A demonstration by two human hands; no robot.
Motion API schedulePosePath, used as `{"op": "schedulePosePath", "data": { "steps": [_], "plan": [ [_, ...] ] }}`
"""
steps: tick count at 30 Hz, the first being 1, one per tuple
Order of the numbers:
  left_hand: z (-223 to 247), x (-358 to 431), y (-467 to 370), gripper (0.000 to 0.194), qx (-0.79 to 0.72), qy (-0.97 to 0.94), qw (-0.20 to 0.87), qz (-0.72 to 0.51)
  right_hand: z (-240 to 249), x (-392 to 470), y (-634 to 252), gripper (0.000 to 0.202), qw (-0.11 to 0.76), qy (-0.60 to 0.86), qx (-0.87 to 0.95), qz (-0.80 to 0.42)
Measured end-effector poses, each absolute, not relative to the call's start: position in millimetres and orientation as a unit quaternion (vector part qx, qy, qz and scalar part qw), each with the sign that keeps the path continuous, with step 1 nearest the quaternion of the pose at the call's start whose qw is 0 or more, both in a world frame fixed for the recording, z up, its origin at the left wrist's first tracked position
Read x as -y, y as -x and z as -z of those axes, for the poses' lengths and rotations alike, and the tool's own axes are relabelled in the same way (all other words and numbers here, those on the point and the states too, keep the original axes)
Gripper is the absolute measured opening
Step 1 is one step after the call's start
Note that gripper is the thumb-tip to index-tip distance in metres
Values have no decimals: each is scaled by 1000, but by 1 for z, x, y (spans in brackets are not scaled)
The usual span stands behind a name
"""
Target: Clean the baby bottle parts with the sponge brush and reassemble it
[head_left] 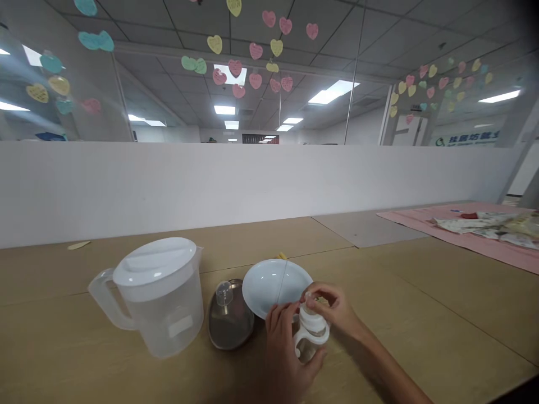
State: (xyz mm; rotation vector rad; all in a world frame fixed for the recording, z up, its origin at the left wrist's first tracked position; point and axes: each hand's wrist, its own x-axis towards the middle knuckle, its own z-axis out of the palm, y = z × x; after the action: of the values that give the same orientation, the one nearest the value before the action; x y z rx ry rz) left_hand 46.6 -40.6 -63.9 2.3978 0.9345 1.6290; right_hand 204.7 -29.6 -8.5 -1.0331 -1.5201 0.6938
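A baby bottle with a white collar and white side handles stands upright between my hands. My left hand is wrapped round its body from the left. With thumb and fingers, my right hand pinches the bottle's top, where a pale nipple partly shows. Just behind the bottle is a white bowl with a thin straight line across it, perhaps a stick or straw. To the left lies an oval metal tray, and a clear dome-shaped cap sits on it.
A translucent lidded pitcher stands at the left, its handle pointing left. Something small and yellow shows behind the bowl. Cloths lie on a pink sheet at far right. A white partition borders the table's back.
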Motion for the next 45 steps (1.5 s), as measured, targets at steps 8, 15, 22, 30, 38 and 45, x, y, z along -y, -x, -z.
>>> {"op": "schedulePosePath", "data": {
  "steps": [8, 15, 22, 30, 38, 45],
  "plan": [
    [51, 41, -48, 58, -281, -791, -48, -541, 30, 53, -188, 26, 585, 383, 714, -29],
    [42, 46, -44, 49, -285, -807, -68, -513, 38, 47, -189, 26, 610, 365, 702, 49],
    [45, 47, -44, 42, -278, -801, -83, -524, 52, 39, -190, 27, 663, 346, 663, 41],
    [50, 44, -47, 44, -282, -798, -59, -529, 57, 37, -192, 23, 713, 340, 610, 68],
    [51, 43, -48, 43, -285, -792, -83, -534, 44, 48, -196, 21, 635, 252, 687, 249],
    [50, 44, -43, 45, -308, -803, -42, -508, 42, 52, -190, 23, 583, 180, 728, 311]
  ]
}}
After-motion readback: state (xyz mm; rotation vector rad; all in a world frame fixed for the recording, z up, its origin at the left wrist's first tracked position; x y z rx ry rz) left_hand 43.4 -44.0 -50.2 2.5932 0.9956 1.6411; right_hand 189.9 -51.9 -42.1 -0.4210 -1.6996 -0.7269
